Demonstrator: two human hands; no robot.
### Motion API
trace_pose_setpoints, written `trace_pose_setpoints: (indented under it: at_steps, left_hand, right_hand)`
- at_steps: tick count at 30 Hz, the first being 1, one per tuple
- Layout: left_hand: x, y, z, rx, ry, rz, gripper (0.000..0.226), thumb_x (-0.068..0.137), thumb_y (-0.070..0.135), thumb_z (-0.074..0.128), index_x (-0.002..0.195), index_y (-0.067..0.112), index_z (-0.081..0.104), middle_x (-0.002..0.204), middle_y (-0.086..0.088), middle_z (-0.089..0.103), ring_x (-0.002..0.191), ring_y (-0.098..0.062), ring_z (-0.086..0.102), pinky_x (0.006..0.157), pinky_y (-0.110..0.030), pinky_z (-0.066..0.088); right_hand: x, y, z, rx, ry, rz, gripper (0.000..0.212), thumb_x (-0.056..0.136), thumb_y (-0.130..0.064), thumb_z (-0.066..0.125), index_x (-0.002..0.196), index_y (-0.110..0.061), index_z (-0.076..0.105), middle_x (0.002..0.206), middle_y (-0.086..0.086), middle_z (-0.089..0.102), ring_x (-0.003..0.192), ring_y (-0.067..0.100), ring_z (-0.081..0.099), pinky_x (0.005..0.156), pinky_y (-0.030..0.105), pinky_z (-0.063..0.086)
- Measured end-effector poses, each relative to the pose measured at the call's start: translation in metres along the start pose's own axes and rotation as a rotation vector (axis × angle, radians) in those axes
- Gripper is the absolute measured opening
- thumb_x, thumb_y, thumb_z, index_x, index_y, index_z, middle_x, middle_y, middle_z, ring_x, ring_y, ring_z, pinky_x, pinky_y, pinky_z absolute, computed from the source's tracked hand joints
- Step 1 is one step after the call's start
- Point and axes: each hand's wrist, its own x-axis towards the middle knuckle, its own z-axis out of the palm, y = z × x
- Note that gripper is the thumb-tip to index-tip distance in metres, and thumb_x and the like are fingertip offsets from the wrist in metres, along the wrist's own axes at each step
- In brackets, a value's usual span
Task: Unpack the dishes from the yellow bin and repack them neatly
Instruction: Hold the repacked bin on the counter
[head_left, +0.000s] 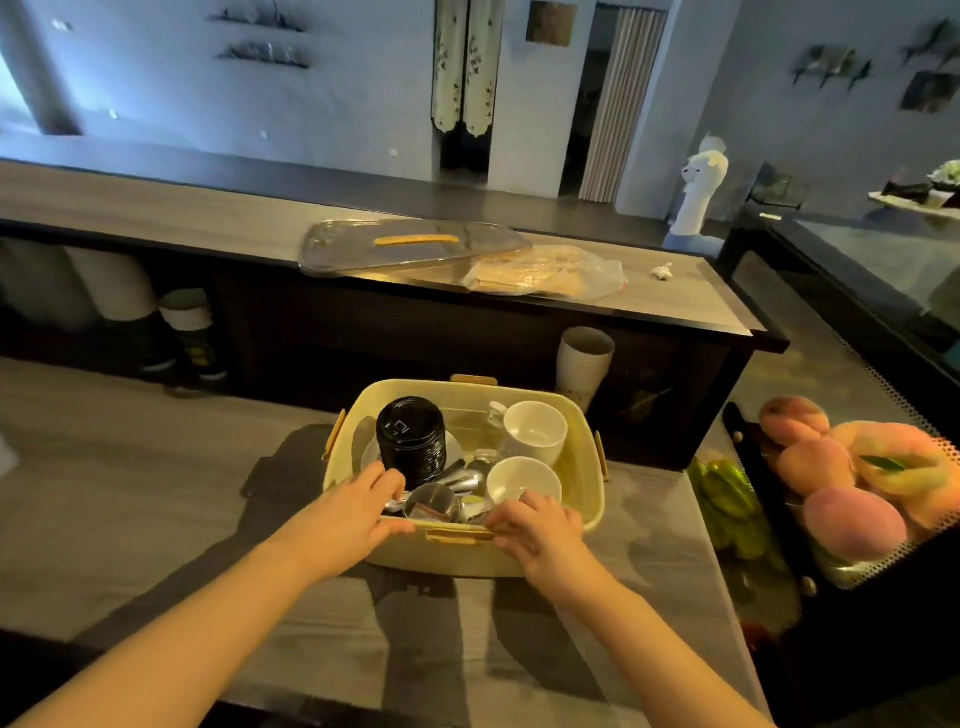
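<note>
The yellow bin (584, 441) sits on the grey counter in front of me. Inside it a stack of black lids or cups (410, 436) stands at the left on a white plate. A white mug (535, 431) is at the back right and a white bowl (522, 480) sits in front of it. Metal cutlery and a small steel cup (434, 501) lie in the middle. My left hand (358, 506) grips the bin's near rim at the left. My right hand (540, 525) rests on the near rim beside the wooden handle (457, 536).
The bin's clear lid (415, 249) with a wooden handle lies on the raised counter behind, next to a plastic bag (545, 278). A basket of peaches (852, 483) and green peppers (727, 499) are at the right. A stack of paper cups (584, 358) stands behind the bin.
</note>
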Motion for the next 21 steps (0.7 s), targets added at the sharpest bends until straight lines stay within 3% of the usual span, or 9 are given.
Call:
trace_pose_setpoints:
  at_steps: [7,13,16,21]
  left_hand:
    - [-0.026,-0.055,-0.019,-0.071,-0.011,-0.252,0.032,0.094,0.047,0.047,0.119,0.031,0.037,0.118,0.01,0.039,0.099,-0.013,0.051,0.083,-0.032,0.046]
    - [0.007,-0.101,-0.027,-0.168,-0.009,-0.303,0.024,0.094,0.042,0.051,0.112,0.033,0.037,0.114,0.012,0.039,0.098,-0.012,0.047,0.091,-0.036,0.041]
    - [0.03,-0.129,-0.025,-0.155,0.05,-0.324,0.025,0.092,0.042,0.054,0.107,0.035,0.036,0.109,0.012,0.039,0.094,-0.011,0.048,0.084,-0.034,0.042]
    - [0.07,-0.165,-0.024,-0.158,0.099,-0.376,0.024,0.091,0.039,0.055,0.104,0.036,0.036,0.103,0.013,0.038,0.099,-0.01,0.041,0.093,-0.036,0.034]
  right_hand:
    - [0.054,-0.056,0.033,0.018,-0.03,-0.047,0.016,0.093,-0.035,0.054,0.108,-0.039,0.057,0.106,-0.015,0.043,0.112,0.015,0.04,0.098,0.042,0.026]
    - [0.111,-0.062,0.045,0.081,-0.014,-0.042,0.011,0.093,-0.037,0.053,0.102,-0.041,0.056,0.103,-0.016,0.045,0.107,0.013,0.039,0.095,0.038,0.023]
    - [0.148,-0.063,0.048,0.089,-0.008,-0.037,0.011,0.093,-0.037,0.054,0.102,-0.042,0.058,0.102,-0.017,0.044,0.105,0.012,0.038,0.089,0.035,0.022]
    - [0.212,-0.057,0.046,0.144,-0.032,-0.018,0.006,0.091,-0.037,0.058,0.094,-0.042,0.06,0.099,-0.018,0.049,0.105,0.01,0.042,0.094,0.037,0.024]
